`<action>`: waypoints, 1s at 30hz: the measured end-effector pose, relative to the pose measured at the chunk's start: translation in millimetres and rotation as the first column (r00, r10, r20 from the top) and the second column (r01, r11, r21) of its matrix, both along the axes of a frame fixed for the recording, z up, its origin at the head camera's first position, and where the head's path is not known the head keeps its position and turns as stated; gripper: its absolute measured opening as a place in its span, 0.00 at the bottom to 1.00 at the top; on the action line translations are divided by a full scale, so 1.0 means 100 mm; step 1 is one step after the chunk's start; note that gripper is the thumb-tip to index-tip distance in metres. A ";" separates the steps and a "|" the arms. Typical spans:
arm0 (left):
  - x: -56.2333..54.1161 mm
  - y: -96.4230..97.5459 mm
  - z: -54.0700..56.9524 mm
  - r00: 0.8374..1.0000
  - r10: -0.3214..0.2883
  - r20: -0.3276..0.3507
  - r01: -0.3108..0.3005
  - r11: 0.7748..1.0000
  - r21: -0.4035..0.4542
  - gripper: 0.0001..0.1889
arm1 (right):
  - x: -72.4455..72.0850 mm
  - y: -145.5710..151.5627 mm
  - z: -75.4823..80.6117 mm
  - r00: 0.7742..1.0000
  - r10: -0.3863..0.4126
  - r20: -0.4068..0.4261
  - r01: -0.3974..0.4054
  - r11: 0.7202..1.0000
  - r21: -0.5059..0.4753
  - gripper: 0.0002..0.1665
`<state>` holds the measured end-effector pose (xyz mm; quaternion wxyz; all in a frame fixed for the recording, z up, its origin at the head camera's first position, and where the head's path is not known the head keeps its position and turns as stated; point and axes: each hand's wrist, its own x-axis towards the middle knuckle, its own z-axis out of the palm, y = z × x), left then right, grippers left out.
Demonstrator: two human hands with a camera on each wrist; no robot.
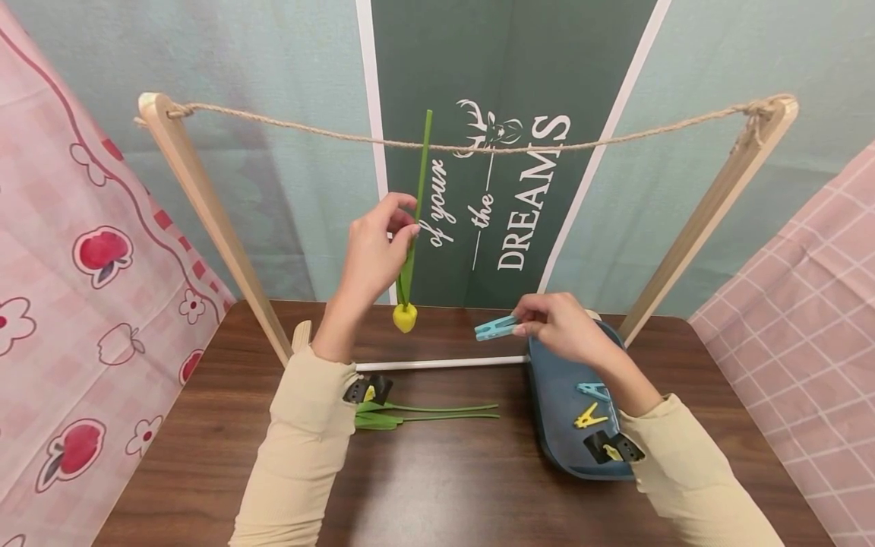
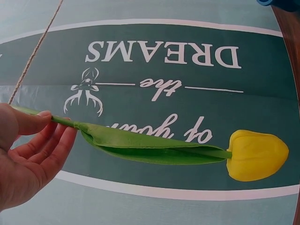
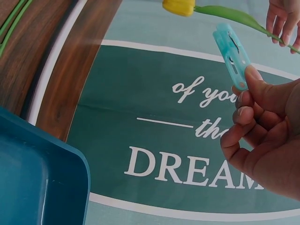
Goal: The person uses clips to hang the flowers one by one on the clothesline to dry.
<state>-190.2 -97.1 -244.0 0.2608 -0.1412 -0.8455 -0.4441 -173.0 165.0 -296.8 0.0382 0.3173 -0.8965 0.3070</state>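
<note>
My left hand pinches the green stem of a yellow tulip between thumb and fingers. The flower hangs head down, and its stem end rises past the twine strung between two wooden posts. In the left wrist view the tulip's long leaf and yellow bloom point to the right, away from the hand. My right hand holds a light blue clothespin by one end, at the far end of the blue tray. The right wrist view shows this clothespin between thumb and index finger.
The blue tray on the wooden table holds a blue clothespin and a yellow clothespin. More green stems lie beside the left sleeve. A white rod crosses low between the left post and right post.
</note>
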 end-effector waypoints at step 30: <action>-0.01 -0.04 0.02 1.000 -0.001 0.013 0.000 1.000 0.010 0.11 | -0.08 -0.12 0.31 0.997 -0.013 -0.075 0.015 0.999 0.030 0.04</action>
